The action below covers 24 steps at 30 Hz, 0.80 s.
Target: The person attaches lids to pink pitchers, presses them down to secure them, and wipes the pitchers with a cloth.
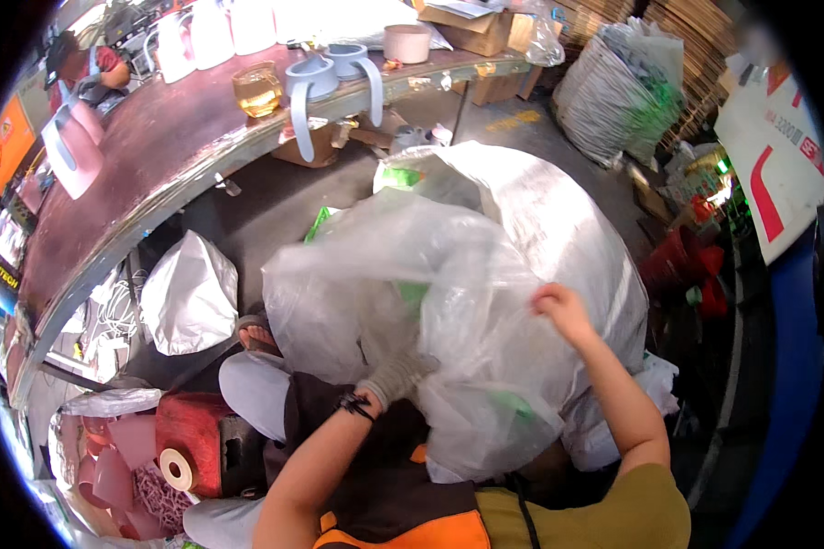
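Observation:
A large, crumpled clear plastic bag (467,302) spreads in front of me, its upper part blurred by motion. My left hand (395,377), in a grey knitted glove, is closed on the bag's near side, with its fingertips partly hidden in the film. Bare and with curled fingers, my right hand (560,309) pinches the bag's right edge. Behind and under the film stands a big white woven sack (558,210) with its mouth open. Some green pieces (401,177) show at that mouth, and more green shows through the plastic.
A curved brown worktable (156,146) runs along the left and far side, bearing blue-grey pitcher parts (313,80) and an amber jar (257,90). A silvery bag (190,293) lies below it. Pink parts fill a box beside a red machine (192,437). Another stuffed sack (618,91) stands back right.

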### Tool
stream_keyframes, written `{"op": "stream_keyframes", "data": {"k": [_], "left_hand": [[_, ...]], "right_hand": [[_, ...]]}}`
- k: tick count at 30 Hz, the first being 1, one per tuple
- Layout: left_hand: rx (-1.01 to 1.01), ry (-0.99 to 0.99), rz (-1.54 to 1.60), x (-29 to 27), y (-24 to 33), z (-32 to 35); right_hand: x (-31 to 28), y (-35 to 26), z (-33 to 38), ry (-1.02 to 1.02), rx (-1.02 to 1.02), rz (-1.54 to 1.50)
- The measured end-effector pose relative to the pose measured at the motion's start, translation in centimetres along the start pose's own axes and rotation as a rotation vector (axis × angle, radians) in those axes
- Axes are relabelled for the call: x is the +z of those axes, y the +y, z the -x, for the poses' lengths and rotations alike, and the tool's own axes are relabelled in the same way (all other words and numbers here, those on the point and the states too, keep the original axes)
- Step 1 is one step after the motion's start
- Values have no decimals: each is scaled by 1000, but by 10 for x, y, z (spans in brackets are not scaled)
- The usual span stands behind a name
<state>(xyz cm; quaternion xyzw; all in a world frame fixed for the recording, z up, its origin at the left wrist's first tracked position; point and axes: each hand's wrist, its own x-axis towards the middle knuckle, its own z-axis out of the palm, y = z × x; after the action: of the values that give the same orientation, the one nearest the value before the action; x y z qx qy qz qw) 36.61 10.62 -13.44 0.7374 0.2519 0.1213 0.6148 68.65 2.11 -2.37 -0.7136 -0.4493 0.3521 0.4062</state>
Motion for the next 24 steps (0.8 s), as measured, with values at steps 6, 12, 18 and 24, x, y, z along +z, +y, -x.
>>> {"op": "stream_keyframes", "data": {"k": [6, 12, 18, 24], "left_hand": [[11, -239, -552, 67, 93, 29], [-5, -209, -91, 20, 104, 35], [-37, 220, -554, -85, 97, 17], [72, 211, -1183, -110, 83, -67]], "right_hand": [[-1, -7, -73, 373, 173, 183], [56, 3, -167, 336, 30, 864], [70, -7, -198, 391, -151, 203], [79, -1, -107, 296, -33, 467]]}}
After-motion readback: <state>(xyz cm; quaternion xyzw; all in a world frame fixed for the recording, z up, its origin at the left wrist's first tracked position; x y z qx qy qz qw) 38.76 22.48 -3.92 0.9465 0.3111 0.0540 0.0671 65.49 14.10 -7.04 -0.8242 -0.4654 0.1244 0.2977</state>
